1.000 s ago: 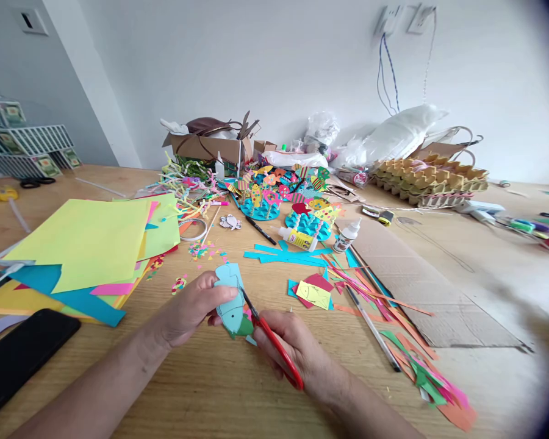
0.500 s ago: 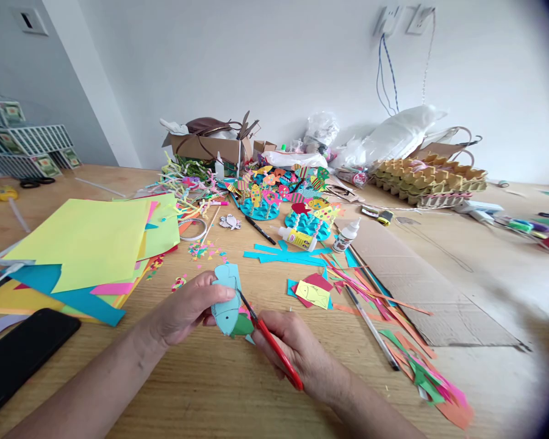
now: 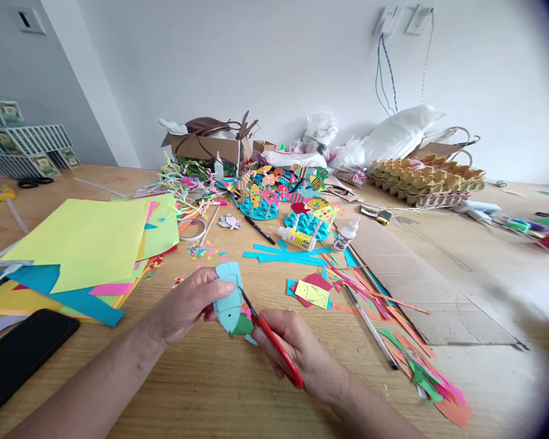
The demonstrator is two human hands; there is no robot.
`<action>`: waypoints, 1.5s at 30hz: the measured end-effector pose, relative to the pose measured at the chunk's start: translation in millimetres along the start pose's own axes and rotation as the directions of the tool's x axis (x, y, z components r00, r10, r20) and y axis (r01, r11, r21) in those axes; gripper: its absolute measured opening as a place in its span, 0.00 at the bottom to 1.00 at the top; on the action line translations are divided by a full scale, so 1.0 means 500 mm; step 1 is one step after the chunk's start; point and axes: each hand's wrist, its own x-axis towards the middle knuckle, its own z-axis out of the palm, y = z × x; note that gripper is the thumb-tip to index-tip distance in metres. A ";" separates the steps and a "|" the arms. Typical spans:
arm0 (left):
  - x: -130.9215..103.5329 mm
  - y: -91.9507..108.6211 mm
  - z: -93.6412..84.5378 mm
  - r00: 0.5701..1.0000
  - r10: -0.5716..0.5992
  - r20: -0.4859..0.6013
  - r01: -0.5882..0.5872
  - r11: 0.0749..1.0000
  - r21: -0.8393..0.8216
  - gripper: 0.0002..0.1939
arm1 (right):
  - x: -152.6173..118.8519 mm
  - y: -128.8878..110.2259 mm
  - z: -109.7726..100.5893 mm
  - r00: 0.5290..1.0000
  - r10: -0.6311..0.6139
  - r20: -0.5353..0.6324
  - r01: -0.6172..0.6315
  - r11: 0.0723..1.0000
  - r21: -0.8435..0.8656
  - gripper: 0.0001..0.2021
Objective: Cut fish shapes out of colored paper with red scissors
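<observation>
A light blue paper piece [image 3: 229, 308] with a fish outline and a dark eye dot is pinched in my left hand [image 3: 194, 305]. My right hand [image 3: 297, 350] is wrapped round red-handled scissors [image 3: 281, 349]; their dark blades reach the right edge of the blue paper. Beneath the fish piece, a green paper scrap [image 3: 243, 326] and a bit of pink show on the table. Right of the hands, a yellow card with a drawn fish [image 3: 312, 295] rests on red and blue paper.
Yellow sheets [image 3: 86, 238] and a black phone [image 3: 27, 353] lie at the left. Glue bottles [image 3: 346, 235], blue strips [image 3: 288, 256] and finished paper fish stand further back. Cardboard [image 3: 421, 292], a pen [image 3: 370, 326] and coloured scraps lie at the right.
The blue paper has turned slightly in my left hand, and the scissor blades now sit at its right edge instead of over its upper part. My right hand has barely shifted.
</observation>
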 end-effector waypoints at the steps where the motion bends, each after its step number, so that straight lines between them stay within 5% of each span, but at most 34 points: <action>1: 0.001 -0.001 0.002 1.000 0.004 -0.001 -0.004 1.000 -0.008 0.15 | 0.000 0.001 0.002 1.000 0.013 -0.005 -0.013 0.999 0.031 0.21; 17: 0.006 -0.027 0.025 0.997 0.066 -0.049 -0.067 0.997 -0.033 0.16 | 0.004 0.013 0.023 0.999 0.042 -0.007 -0.036 0.924 0.381 0.24; 45: 0.007 -0.033 0.036 0.993 0.098 -0.062 -0.101 0.994 -0.044 0.17 | 0.005 0.007 0.024 0.997 0.056 -0.048 -0.037 0.942 0.335 0.25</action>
